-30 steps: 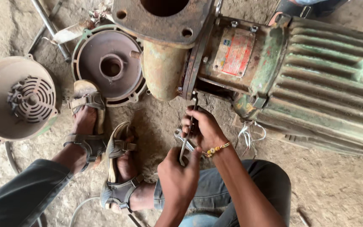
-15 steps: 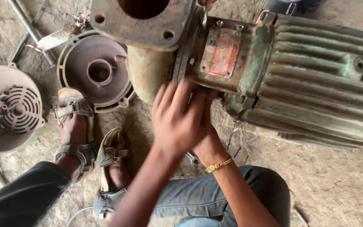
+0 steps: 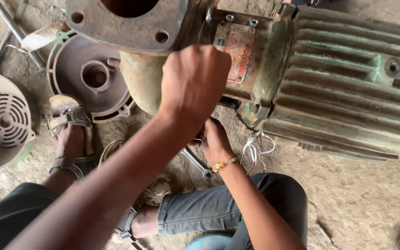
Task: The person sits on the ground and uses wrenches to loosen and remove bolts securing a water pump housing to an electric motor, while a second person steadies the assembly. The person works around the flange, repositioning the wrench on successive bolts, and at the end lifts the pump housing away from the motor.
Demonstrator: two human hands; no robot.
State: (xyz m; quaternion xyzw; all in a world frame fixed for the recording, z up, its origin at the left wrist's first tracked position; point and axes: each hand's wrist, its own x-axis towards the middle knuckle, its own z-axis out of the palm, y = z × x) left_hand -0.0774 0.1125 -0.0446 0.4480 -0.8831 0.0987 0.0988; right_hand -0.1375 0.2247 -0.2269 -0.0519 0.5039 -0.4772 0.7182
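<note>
Nearest the camera, the left hand point(image 3: 193, 88) is a closed fist raised over the joint between pump and motor; what it grips, if anything, I cannot tell. Below it the right hand point(image 3: 216, 141), curled narrow, reaches up under the pump-motor unit point(image 3: 329, 78), closer to that joint. A steel wrench point(image 3: 196, 163) lies slantwise on the dirt floor point(image 3: 362, 194) just beside its wrist. Beyond, the casing is rusty, green-painted, ribbed iron

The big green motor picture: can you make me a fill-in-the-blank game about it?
1. The motor is painted ____.
2. The right hand has a gold ____ at its wrist.
3. The left hand is closed into a ____.
4. The feet wear ____.

Missing words: green; bracelet; fist; sandals
</note>
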